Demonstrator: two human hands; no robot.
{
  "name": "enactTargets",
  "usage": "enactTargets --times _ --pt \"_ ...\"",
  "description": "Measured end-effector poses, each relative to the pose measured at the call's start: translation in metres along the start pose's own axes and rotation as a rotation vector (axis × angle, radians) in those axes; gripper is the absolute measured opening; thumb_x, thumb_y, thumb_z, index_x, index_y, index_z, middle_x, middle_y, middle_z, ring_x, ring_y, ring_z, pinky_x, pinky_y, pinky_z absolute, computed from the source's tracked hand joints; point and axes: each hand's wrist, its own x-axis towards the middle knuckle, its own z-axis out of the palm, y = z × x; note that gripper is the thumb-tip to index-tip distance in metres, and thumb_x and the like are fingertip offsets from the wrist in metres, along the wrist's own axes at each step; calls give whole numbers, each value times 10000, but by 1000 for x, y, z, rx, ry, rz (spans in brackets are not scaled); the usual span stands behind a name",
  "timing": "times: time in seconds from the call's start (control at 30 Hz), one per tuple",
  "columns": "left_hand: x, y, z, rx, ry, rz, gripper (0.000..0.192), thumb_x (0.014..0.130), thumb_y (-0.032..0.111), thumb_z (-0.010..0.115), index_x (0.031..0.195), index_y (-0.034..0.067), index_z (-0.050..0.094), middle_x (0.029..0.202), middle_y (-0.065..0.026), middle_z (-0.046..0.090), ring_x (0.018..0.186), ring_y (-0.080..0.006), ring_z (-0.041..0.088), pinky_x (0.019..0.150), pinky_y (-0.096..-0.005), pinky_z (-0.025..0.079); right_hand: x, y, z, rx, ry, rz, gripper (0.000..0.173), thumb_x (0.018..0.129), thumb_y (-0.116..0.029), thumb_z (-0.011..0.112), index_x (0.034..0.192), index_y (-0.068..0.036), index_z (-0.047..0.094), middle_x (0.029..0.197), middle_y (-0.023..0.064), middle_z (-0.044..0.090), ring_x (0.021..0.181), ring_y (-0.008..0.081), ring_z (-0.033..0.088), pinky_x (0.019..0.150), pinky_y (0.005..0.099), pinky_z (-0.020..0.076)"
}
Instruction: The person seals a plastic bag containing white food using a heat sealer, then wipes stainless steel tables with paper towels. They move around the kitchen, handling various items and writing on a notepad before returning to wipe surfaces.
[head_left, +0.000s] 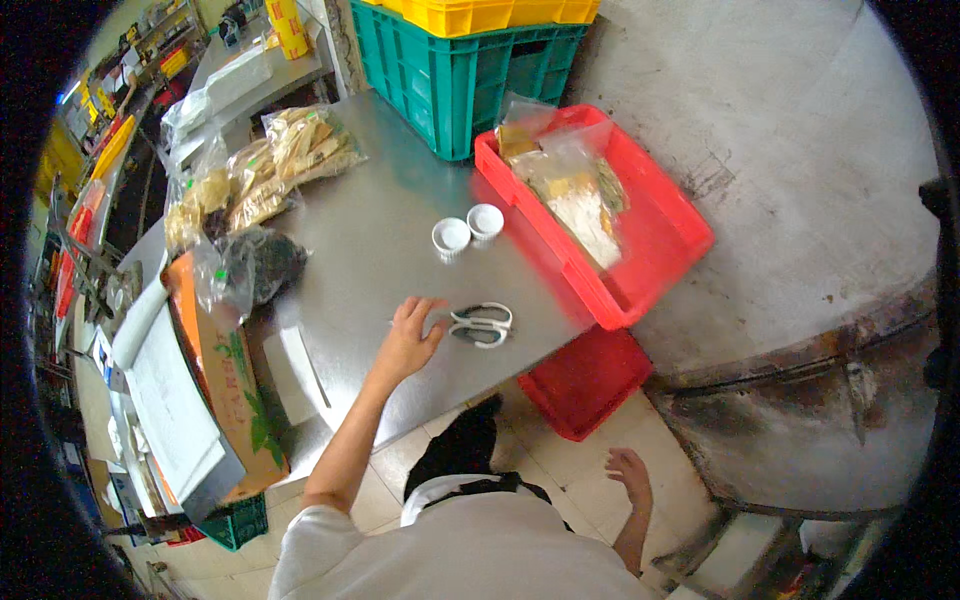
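Observation:
My left hand (411, 339) is over the steel table, with its thumb held apart from the fingers. It covers the blades of a pair of scissors (481, 325). Their white-rimmed handles show to the right of the hand; I cannot tell whether the hand touches the blades. Lower right, my right hand (628, 474) hangs in the air beside my body, empty, with fingers apart. Two white ramekins (451, 237) (485, 221) stand side by side beyond the scissors. To their right, a red plastic tray (664, 217) contains clear bags (577, 202) of pale and yellowish contents.
A green crate (472, 82) with a yellow crate (495, 13) on top stands at the back. Plastic bags of dried goods (300, 146) and a dark-filled bag (262, 262) lie left. Nearer are a cardboard box (255, 420) and white paper (296, 375). Another red tray (589, 386) sits below the table edge.

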Motion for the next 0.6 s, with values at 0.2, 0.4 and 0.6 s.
enactTargets --times 0.2,0.4,0.6 --pt "145 -20 65 372 97 -84 582 658 350 626 1126 82 406 1130 -171 390 1050 -339 369 852 -440 321 -6 40 -51 168 440 16 217 755 -257 554 847 -68 498 678 43 509 535 130 489 476 236 429" --pt "161 5 98 4 20 102 526 693 283 606 1090 10 394 1147 -250 343 1072 -395 341 901 -432 305 2 21 -8 160 570 467 245 789 -163 472 912 33 552 910 147 562 831 224 524 736 315 418" --pt "48 35 109 -154 -271 84 457 608 -8 511 1052 -17 397 1130 -219 337 1059 -365 335 916 -398 285 91 -37 5 -153 -79 250 230 788 -179 486 900 14 545 860 113 557 780 193 518 701 294 422"
